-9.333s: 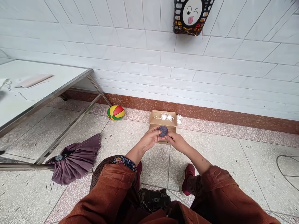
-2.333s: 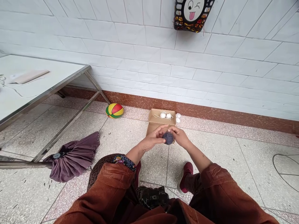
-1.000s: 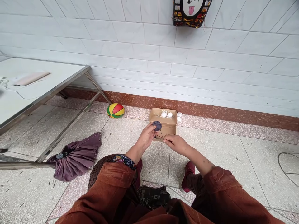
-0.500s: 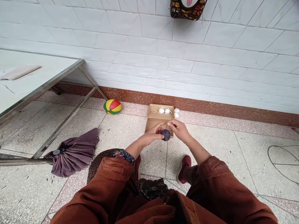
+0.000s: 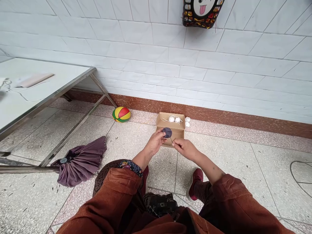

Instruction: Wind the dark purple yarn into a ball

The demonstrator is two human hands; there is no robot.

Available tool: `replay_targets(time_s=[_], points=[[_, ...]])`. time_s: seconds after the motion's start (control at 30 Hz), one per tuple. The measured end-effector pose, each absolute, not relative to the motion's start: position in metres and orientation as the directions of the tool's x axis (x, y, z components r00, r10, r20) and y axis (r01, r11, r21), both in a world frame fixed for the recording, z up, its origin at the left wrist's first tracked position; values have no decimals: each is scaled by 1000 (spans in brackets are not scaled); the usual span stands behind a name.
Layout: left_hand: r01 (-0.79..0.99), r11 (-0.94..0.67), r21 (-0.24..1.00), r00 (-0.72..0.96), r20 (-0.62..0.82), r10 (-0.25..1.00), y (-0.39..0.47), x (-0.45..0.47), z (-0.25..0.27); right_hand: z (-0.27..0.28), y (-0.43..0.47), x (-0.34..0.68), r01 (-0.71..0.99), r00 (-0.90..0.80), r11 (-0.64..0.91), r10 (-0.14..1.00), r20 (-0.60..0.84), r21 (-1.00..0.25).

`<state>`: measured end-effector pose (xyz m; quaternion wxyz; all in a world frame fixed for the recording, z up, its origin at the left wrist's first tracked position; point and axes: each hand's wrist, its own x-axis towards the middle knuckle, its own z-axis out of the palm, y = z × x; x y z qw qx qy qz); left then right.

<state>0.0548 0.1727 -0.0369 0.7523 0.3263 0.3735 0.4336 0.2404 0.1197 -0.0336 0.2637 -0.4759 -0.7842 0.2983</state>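
A dark purple-grey ball of yarn [image 5: 167,132] is gripped in the fingers of my left hand [image 5: 155,143]. My right hand [image 5: 185,148], lower and to the right, pinches the yarn strand that runs down from the ball. Both hands are above the near side of an open cardboard box [image 5: 180,134] on the floor. Two white balls of yarn [image 5: 172,119] with loose ends lie in the box's far part. More white balls [image 5: 187,121] sit on the floor just right of the box, against the wall.
A yellow, red and green ball [image 5: 121,114] rests near the leg of a white-topped metal table [image 5: 60,73]. A folded purple umbrella [image 5: 83,159] lies on the floor at left. A round wire frame [image 5: 302,177] is at far right. A patterned bag [image 5: 202,13] hangs on the tiled wall.
My left hand has raised and turned the dark yarn ball. My right hand has moved from above the ball to below and right of it, with the strand between them.
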Motion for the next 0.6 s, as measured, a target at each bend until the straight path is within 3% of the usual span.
replay_targets(time_s=[0.13,0.3,0.47,0.6], points=[[-252,391,885,324,-304,896,170,59,-39,-22,116,237,527,-517,491,833,197,-694],[-64,345,936,472,-276,837,163,63,-37,-16,127,244,477,-330,477,876,353,-738],[-219,373,902,699,-122,705,157,60,-30,-31,140,253,534,-119,318,945,303,-783],[-346,450,824,702,-91,707,159,58,-28,-45,142,252,580,-125,231,973,195,-781]])
